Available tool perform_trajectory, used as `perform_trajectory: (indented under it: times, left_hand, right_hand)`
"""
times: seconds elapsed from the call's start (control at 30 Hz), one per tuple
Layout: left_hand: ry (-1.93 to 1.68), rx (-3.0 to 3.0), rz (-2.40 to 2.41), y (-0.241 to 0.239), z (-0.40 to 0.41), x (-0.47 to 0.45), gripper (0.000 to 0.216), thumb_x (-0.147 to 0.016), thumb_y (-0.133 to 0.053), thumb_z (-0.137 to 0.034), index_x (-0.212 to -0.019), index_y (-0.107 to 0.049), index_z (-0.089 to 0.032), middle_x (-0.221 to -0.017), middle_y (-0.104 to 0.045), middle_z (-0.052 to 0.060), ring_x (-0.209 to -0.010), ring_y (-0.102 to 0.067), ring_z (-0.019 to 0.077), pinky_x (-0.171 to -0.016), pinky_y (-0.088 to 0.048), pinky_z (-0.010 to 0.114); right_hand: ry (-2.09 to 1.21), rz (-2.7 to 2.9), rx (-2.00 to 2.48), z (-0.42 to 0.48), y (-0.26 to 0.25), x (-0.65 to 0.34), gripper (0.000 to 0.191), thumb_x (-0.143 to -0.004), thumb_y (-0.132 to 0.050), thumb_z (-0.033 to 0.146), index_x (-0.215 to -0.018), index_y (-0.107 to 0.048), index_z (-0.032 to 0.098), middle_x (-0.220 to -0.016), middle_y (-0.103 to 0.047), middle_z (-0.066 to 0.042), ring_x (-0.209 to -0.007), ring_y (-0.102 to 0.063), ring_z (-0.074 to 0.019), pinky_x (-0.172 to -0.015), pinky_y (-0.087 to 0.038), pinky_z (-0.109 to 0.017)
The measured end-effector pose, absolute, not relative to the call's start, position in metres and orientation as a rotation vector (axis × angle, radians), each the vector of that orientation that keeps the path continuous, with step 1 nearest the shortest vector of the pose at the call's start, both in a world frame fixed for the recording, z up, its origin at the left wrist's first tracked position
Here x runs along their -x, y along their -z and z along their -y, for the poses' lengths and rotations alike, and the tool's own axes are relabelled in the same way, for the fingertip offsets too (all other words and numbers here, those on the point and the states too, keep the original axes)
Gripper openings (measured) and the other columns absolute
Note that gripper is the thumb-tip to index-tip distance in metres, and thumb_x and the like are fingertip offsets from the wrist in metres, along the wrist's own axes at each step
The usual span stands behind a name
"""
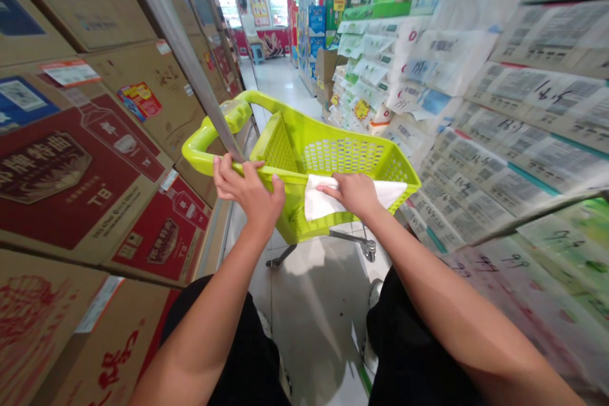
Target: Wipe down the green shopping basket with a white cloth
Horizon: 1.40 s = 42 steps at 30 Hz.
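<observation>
A lime-green plastic shopping cart [291, 206] stands before me, turned sideways, with a perforated basket and a looped handle on its left end. My left hand [250, 189] is on the near rim by the handle, its fingers over the edge and its thumb on the near side. A white cloth [320, 204] drapes over the near rim and outer wall. My right hand [354, 193] holds this cloth against the rim, fingers bent over it; part of the cloth shows to the right of the hand.
Stacked cardboard cartons [118, 152] rise close on the left, with a slanting metal pole [183, 44] in front. Wrapped paper packs [514, 139] are piled on the right. A tiled aisle [280, 82] runs ahead towards a blue stool [257, 53].
</observation>
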<state>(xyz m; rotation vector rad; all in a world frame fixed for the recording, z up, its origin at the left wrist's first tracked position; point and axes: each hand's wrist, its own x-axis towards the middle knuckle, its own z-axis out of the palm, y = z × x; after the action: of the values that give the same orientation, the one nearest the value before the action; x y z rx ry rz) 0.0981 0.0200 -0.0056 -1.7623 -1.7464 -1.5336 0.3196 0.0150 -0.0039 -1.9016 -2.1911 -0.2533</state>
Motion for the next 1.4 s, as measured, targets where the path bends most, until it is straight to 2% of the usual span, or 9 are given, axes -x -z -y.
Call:
perform_trajectory:
  times: [0.27,0.4,0.53,0.7,0.83,1.0,1.17,1.3,1.4]
  left_hand:
    - [1.463,1.803,1.744,0.006,-0.021,-0.084,0.037,-0.081,-0.062,-0.037,-0.114,-0.062,-0.020,-0.159,-0.033,0.021,-0.156,-0.015,0.0436,-0.121,-0.015,0.066]
    - [1.402,1.814,1.732,0.004,-0.024,-0.070,0.030,-0.083,-0.062,-0.034,-0.111,-0.068,-0.024,-0.152,-0.042,0.017,-0.155,-0.020,0.0416,-0.120,-0.017,0.065]
    - [1.429,1.826,1.737,0.000,-0.030,-0.064,0.029,-0.083,-0.063,-0.030,-0.110,-0.070,-0.024,-0.150,-0.045,0.014,-0.153,-0.024,0.0429,-0.117,-0.020,0.067]
    - [1.405,1.818,1.745,0.003,-0.037,-0.064,0.034,-0.081,-0.062,-0.028,-0.114,-0.070,-0.023,-0.154,-0.042,0.017,-0.154,-0.023,0.0434,-0.117,-0.020,0.067]
    - [1.412,1.856,1.725,0.007,-0.035,-0.072,0.043,-0.077,-0.064,-0.031,-0.119,-0.068,-0.022,-0.159,-0.037,0.019,-0.157,-0.018,0.0432,-0.119,-0.021,0.066]
    - [1.413,1.871,1.711,0.008,-0.027,-0.085,0.050,-0.073,-0.066,-0.035,-0.121,-0.066,-0.021,-0.161,-0.032,0.020,-0.157,-0.016,0.0436,-0.120,-0.021,0.065]
    - [1.416,1.906,1.670,0.008,-0.021,-0.092,0.052,-0.077,-0.062,-0.042,-0.123,-0.065,-0.017,-0.160,-0.030,0.019,-0.156,-0.014,0.0465,-0.121,-0.018,0.064]
    - [1.413,1.928,1.663,0.008,-0.018,-0.095,0.052,-0.079,-0.062,-0.038,-0.126,-0.064,-0.017,-0.163,-0.028,0.023,-0.157,-0.012,0.0438,-0.123,-0.015,0.062]
    - [1.364,1.935,1.684,0.007,-0.019,-0.091,0.049,-0.079,-0.061,-0.033,-0.126,-0.065,-0.019,-0.163,-0.029,0.020,-0.157,-0.013,0.0433,-0.122,-0.015,0.062]
  right_hand:
    - [0.285,2.117,1.754,-0.021,0.007,-0.269,0.080,-0.097,-0.024,0.084,-0.102,-0.073,0.022,-0.096,-0.079,-0.013,-0.090,-0.072,-0.0269,-0.073,-0.037,-0.030]
    - [0.313,2.132,1.772,-0.022,0.012,-0.283,0.078,-0.096,-0.029,0.085,-0.104,-0.073,0.021,-0.097,-0.079,-0.013,-0.090,-0.071,-0.0265,-0.073,-0.037,-0.029]
    - [0.341,2.124,1.894,-0.021,0.016,-0.315,0.073,-0.094,-0.039,0.083,-0.105,-0.073,0.020,-0.096,-0.079,-0.014,-0.089,-0.072,-0.0268,-0.073,-0.037,-0.030]
    - [0.328,2.124,2.043,-0.022,0.018,-0.361,0.064,-0.095,-0.046,0.079,-0.102,-0.074,0.022,-0.094,-0.079,-0.011,-0.085,-0.071,-0.0273,-0.072,-0.037,-0.032]
    - [0.313,2.092,2.067,-0.022,0.020,-0.375,0.065,-0.095,-0.046,0.079,-0.101,-0.074,0.021,-0.095,-0.079,-0.011,-0.086,-0.071,-0.0277,-0.073,-0.037,-0.032]
    - [0.323,2.073,2.024,-0.019,0.015,-0.360,0.065,-0.092,-0.050,0.081,-0.104,-0.074,0.021,-0.096,-0.079,-0.012,-0.090,-0.071,-0.0297,-0.075,-0.038,-0.033]
    - [0.314,2.134,1.910,-0.021,0.009,-0.323,0.065,-0.089,-0.056,0.080,-0.111,-0.072,0.021,-0.099,-0.079,-0.014,-0.092,-0.072,-0.0303,-0.075,-0.039,-0.033]
    - [0.314,2.096,1.851,-0.026,0.006,-0.291,0.073,-0.089,-0.049,0.085,-0.113,-0.071,0.020,-0.099,-0.079,-0.014,-0.093,-0.072,-0.0313,-0.078,-0.040,-0.034]
    - [0.299,2.064,1.818,-0.028,0.003,-0.276,0.078,-0.089,-0.041,0.089,-0.112,-0.071,0.020,-0.101,-0.079,-0.015,-0.094,-0.071,-0.0319,-0.080,-0.040,-0.034]
